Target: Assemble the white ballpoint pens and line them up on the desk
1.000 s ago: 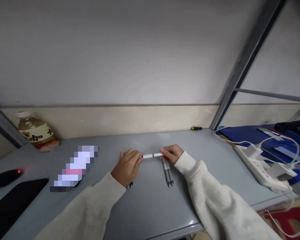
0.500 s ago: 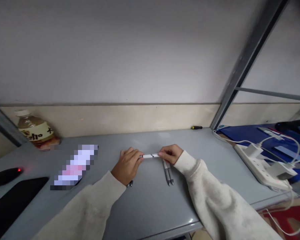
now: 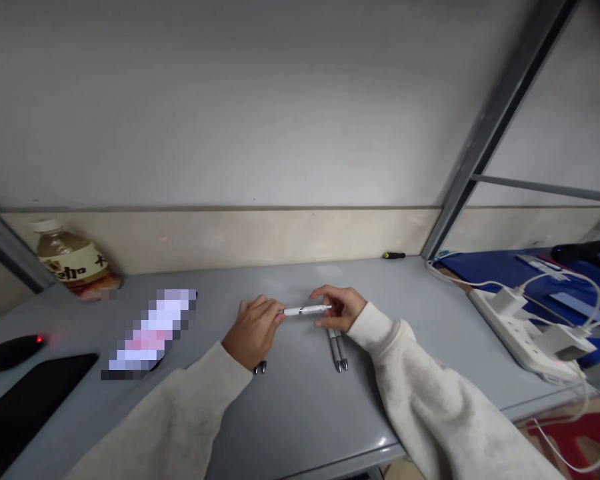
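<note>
My left hand is closed on one end of a white pen held level just above the grey desk. My right hand is at the pen's other end, its fingers loosened and curved around the tip, barely touching. Two grey pens lie side by side on the desk below my right hand. Two more pen tips poke out from under my left wrist.
A drink bottle lies at the back left, with a blurred object and a black device with a red light nearby. A white power strip with chargers and cables sits on the right. A small screwdriver lies by the wall.
My right hand slid along the pen toward the left hand, then loosened its pinch and spread its fingers. The left hand stayed put.
</note>
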A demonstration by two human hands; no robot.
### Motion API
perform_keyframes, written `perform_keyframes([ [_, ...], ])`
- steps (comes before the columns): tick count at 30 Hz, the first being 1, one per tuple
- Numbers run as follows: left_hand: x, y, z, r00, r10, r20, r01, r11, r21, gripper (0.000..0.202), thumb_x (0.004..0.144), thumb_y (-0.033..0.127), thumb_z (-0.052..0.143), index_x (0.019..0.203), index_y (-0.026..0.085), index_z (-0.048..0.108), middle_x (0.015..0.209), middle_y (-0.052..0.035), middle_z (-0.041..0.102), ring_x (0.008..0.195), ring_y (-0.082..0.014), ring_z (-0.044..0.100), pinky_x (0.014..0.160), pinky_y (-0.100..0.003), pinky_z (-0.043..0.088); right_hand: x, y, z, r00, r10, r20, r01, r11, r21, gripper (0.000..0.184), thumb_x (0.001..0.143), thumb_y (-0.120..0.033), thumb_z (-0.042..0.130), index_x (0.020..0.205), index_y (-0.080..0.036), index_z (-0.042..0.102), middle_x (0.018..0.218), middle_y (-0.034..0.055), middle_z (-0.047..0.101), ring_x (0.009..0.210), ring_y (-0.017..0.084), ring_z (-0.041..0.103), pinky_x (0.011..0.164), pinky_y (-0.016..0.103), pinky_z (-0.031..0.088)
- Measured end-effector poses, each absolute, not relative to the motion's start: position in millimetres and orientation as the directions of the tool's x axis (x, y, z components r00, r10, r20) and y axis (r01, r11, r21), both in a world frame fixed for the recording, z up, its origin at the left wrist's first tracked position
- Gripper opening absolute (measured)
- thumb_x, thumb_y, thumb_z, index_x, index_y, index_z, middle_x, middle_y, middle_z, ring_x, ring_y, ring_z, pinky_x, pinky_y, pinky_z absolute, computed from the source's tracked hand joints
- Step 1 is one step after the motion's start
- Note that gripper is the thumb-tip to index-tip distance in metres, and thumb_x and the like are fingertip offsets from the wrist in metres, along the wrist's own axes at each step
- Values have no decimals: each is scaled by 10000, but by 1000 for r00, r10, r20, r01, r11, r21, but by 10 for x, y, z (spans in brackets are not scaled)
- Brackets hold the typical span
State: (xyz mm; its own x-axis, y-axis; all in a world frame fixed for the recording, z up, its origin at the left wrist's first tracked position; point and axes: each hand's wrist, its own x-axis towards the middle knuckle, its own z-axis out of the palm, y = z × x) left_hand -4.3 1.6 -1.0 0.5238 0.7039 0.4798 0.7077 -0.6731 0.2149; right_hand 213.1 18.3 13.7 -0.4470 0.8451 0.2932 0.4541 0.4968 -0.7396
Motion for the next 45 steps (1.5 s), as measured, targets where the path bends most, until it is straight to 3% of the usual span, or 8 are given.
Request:
perform_keyframes([
  [3,-46,22,-11,518,707,482,717,-666,205,272,903,208,279,730,191,488,650,-4,562,673,-170,479,631,-301,280,2113,170,133,-436,851,292,501,499,-707,162,717,-298,628,772,-148,650,495,-54,452,455,65,375,455,199,286],
  [7,-41,0,24,534,659,530,746,-662,71,287,886,165,301,656,197,469,603,-12,565,644,-178,469,594,-306,258,2100,142,112,-465,866,186,461,416,-784,238,775,-340,549,710,-129,638,416,-71,380,389,52,306,402,202,221],
  [11,-25,-50,87,541,584,605,757,-651,-48,319,895,175,290,669,197,514,617,-36,583,640,-192,466,586,-323,263,2094,135,123,-507,862,25,248,173,-953,334,738,-454,557,633,-137,570,348,-95,334,305,41,265,337,193,210],
  [16,0,-101,132,531,584,614,701,-710,69,283,893,282,311,830,185,570,679,-33,585,669,-183,496,640,-322,331,2072,193,186,-340,940,42,-107,6,-994,360,600,-463,680,718,-149,549,613,8,597,475,117,566,343,190,367],
  [19,-2,-105,128,496,622,606,689,-707,161,284,883,325,313,886,180,557,680,-24,569,682,-181,522,659,-324,360,2081,239,204,-234,972,37,-275,-30,-961,376,566,-435,712,737,-166,512,715,31,623,591,156,622,378,203,426],
  [26,-33,-42,94,378,675,633,731,-638,244,270,891,292,280,796,198,515,732,-29,592,701,-177,551,662,-326,409,2111,280,178,-58,984,168,-307,143,-941,590,589,-422,702,1057,-246,387,562,-54,567,419,126,542,280,152,230],
  [38,-78,16,26,328,753,571,846,-503,178,186,850,269,358,744,201,495,658,-12,524,659,-182,524,632,-310,412,2107,269,191,-43,978,205,-309,182,-934,540,577,-445,701,977,-221,416,552,-35,576,420,132,547,283,161,224],
  [45,-79,20,38,300,857,418,929,-362,76,123,824,209,423,787,182,538,761,-46,573,769,-213,541,679,-323,412,2082,272,177,-45,978,205,-318,181,-931,534,568,-440,715,966,-210,443,531,-43,588,390,121,546,267,150,231],
])
